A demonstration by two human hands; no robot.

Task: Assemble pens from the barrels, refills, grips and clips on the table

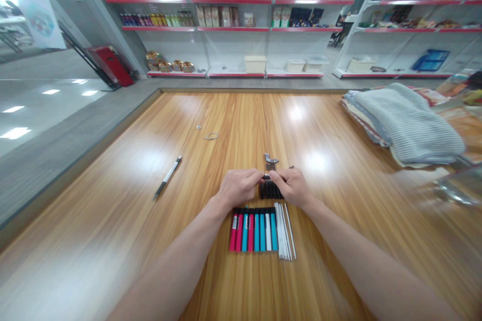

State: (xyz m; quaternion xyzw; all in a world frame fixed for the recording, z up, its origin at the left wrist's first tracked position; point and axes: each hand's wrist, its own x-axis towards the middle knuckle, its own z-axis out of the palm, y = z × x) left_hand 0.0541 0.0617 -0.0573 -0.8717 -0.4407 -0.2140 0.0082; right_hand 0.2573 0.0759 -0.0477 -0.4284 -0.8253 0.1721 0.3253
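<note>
Floor (56, 125), grey and glossy, runs along the left beyond the tabletop's (113, 220) dark left edge. The wood beside that edge lies wide and bare apart from a black-and-white pen (167, 177) lying slantwise, well apart from everything else. Farther back, near the middle seam, sit a tiny ring (198, 127) and a thin wire loop (211, 136), both too small to make out clearly. At the centre the left hand (239, 186) and the right hand (291, 186) meet fingertip to fingertip, fingers curled in and pinched together on a small part (266, 176). The fingers hide most of it, so what it is cannot be told. Just behind the fingertips lies a little heap of silvery metal bits (270, 159), and under the hands a row of black tubes (269, 191) is half covered by them. Just nearer the person, red, teal and white pen barrels (253, 231) lie side by side in a neat row, with a bundle of thin white refills (286, 233) touching its right side. Bare wood stretches right of the refills to a stack of folded cloths (410, 123) near the far right edge, where a clear container (461, 185) is blurred and cut off by the frame.
</note>
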